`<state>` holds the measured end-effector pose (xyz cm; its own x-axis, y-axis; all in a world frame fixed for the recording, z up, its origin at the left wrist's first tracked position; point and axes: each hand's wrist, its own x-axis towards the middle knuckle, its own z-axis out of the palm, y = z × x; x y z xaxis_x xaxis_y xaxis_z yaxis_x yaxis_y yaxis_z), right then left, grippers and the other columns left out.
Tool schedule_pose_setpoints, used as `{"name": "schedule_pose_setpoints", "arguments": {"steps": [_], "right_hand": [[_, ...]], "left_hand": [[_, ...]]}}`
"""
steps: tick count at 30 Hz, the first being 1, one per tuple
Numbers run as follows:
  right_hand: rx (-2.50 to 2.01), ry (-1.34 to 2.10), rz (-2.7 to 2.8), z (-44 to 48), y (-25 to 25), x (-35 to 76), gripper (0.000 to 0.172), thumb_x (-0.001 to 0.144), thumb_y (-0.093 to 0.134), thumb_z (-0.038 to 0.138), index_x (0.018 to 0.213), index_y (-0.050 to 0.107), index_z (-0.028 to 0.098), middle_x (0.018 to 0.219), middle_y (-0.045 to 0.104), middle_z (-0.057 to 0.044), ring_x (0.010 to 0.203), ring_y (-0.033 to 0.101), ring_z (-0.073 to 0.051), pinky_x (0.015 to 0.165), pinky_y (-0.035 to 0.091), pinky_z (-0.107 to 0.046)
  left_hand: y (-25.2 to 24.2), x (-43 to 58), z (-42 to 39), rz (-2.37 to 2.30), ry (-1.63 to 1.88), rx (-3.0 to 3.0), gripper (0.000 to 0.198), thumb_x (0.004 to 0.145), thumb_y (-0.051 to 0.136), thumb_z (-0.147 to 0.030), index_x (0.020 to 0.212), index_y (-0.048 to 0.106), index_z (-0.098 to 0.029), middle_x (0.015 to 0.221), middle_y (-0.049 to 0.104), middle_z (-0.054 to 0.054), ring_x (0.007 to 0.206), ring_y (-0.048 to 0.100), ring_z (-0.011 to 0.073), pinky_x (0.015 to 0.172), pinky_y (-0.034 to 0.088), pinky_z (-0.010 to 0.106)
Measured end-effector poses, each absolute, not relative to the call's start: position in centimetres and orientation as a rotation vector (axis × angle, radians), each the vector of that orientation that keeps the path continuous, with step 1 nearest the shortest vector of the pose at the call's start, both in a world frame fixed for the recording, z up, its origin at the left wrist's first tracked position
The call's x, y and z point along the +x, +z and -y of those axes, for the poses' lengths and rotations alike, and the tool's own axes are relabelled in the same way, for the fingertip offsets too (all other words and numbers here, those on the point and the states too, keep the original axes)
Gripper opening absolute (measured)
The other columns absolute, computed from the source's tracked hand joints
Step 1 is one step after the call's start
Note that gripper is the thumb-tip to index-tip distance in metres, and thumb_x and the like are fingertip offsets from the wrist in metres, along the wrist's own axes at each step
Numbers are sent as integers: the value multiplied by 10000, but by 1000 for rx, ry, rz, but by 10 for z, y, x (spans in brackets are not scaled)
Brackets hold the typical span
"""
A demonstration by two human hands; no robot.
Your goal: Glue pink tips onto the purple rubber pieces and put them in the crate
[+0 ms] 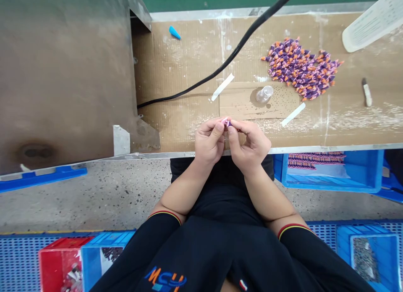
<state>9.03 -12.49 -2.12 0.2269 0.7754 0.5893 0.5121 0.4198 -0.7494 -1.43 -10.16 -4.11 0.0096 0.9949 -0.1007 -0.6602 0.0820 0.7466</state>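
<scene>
Two hands holding a small piece (228, 123) over the near side of the desk (176, 73).
Fingers of the left hand (208, 143) and right hand (252, 145) are clamped on the purple-and-pink piece, between the two thumbs and forefingers; beyond them lies a flat cardboard sheet (233, 105), a white strip (293, 114) near its right end, with a clear cup (264, 94) on a damp patch; farther off to the right, a pile (304, 69) of purple, pink and orange pieces; at the far left, a blue cone (174, 32); at the far right, a bottle (371, 21).
</scene>
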Motion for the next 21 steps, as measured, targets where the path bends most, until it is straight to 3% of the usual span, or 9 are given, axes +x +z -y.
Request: {"name": "schedule_pose_setpoints", "arguments": {"steps": [12,21], "right_hand": [[-1291,157,1477,126,-15,95,109,1088,718,242,1119,817,274,1023,899,-31,901,875,-202,834,739,-364],[-1261,34,1498,126,-13,94,89,1075,746,212,1096,800,279,998,894,-12,867,869,-185,823,734,-327]], "left_hand": [[-43,-8,106,-892,1552,751,271,839,998,-560,923,903,-320,1035,876,20,993,833,158,969,695,317],[-45,-8,107,-903,1595,863,204,902,959,-529,941,903,-336,1052,875,17,1024,836,160,970,691,317]]}}
